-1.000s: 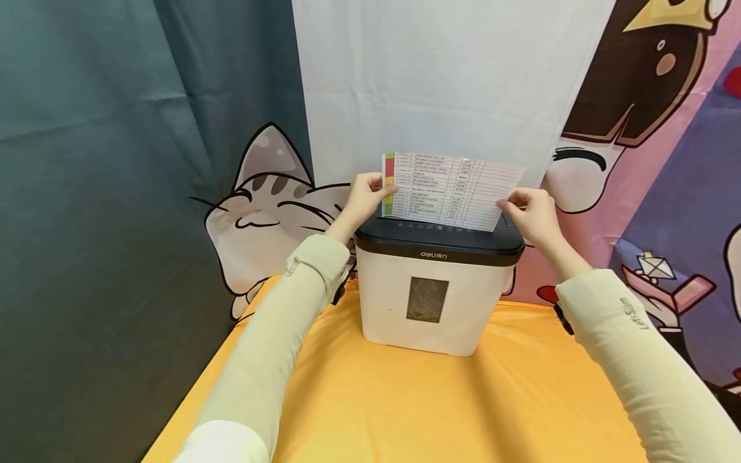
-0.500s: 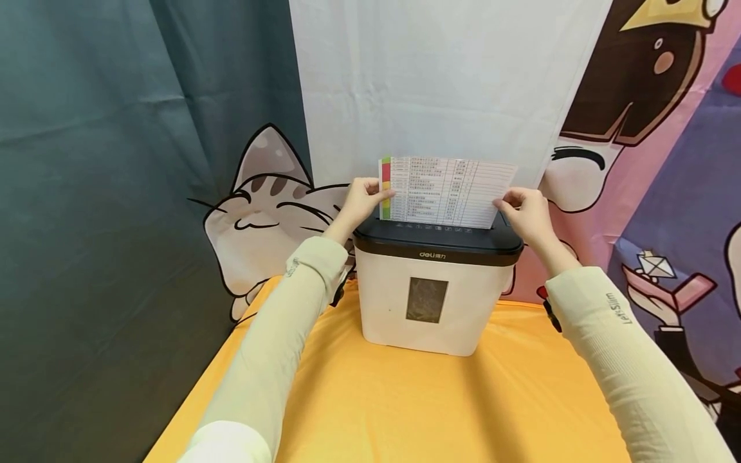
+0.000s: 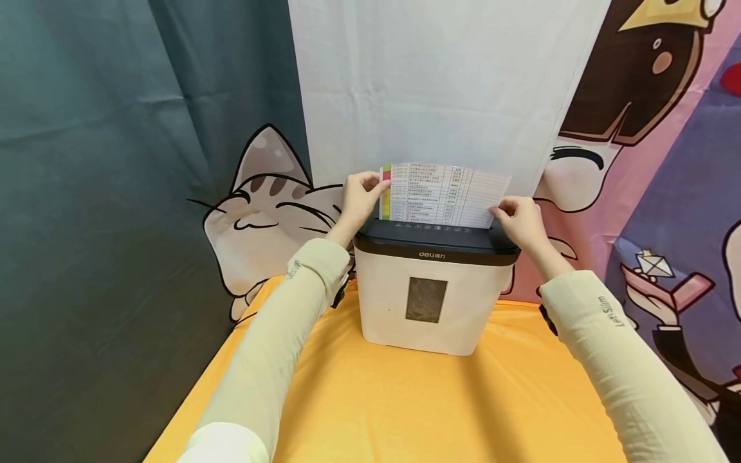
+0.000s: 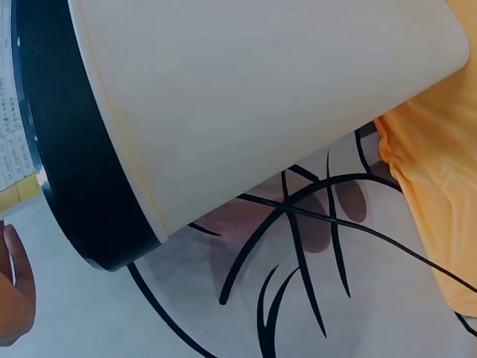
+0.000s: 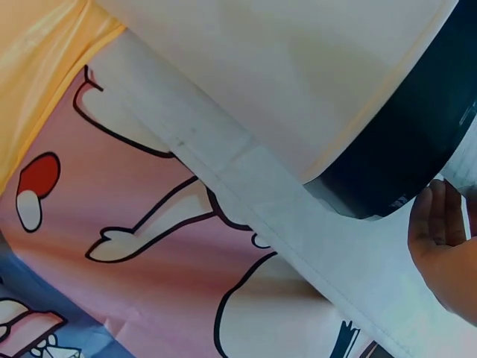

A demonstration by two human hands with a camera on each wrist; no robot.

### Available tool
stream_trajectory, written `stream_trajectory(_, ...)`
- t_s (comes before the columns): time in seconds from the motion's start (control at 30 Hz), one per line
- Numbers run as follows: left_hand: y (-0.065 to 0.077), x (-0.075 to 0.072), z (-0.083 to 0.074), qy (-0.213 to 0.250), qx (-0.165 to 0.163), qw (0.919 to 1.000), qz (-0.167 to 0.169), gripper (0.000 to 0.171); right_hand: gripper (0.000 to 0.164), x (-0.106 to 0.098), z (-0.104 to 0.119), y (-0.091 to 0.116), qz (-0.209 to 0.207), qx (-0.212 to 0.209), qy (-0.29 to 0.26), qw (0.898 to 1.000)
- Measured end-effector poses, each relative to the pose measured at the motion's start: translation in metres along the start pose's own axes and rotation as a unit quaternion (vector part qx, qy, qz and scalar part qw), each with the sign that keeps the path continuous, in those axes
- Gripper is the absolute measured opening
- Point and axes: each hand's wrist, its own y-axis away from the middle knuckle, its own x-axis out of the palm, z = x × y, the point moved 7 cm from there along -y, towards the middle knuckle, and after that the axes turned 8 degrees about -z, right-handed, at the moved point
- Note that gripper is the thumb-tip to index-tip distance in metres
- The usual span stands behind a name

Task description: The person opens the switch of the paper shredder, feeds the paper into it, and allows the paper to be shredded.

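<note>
A printed sheet of paper (image 3: 440,193) with a coloured strip down its left side stands upright, its lower edge at the slot in the black lid of a white paper shredder (image 3: 382,296). My left hand (image 3: 360,198) pinches the sheet's left edge between thumb and fingers. On the opposite edge, my right hand (image 3: 521,220) pinches the sheet low down, close above the lid. The left wrist view catches part of the left hand (image 4: 15,287) beside the black lid (image 4: 74,149). In the right wrist view, the fingers (image 5: 440,212) are next to the lid's end.
Under the shredder lies a yellow cloth (image 3: 382,399) covering the table. A white backdrop (image 3: 440,83) hangs close behind, with a cartoon cat (image 3: 260,218) printed at its left. A thin black cable (image 4: 358,224) runs beside the shredder.
The sheet has moved down at the slot, so less of it shows above the lid. My right hand has shifted slightly left and down; the left hand still holds its edge.
</note>
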Motion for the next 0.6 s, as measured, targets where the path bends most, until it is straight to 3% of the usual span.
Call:
stream_trajectory(0.3,0.004,0.002,0.006,-0.037,-0.011,0.9992,0.01,0.021,0.015,-0.007,0.006,-0.003,-0.047,0.009,-0.013,0.999)
stream_trajectory(0.6,0.012,0.005,0.017,-0.061,-0.016,0.9975,0.033,0.019,0.016,0.002,-0.003,0.004,-0.019,0.024,0.006,1.0)
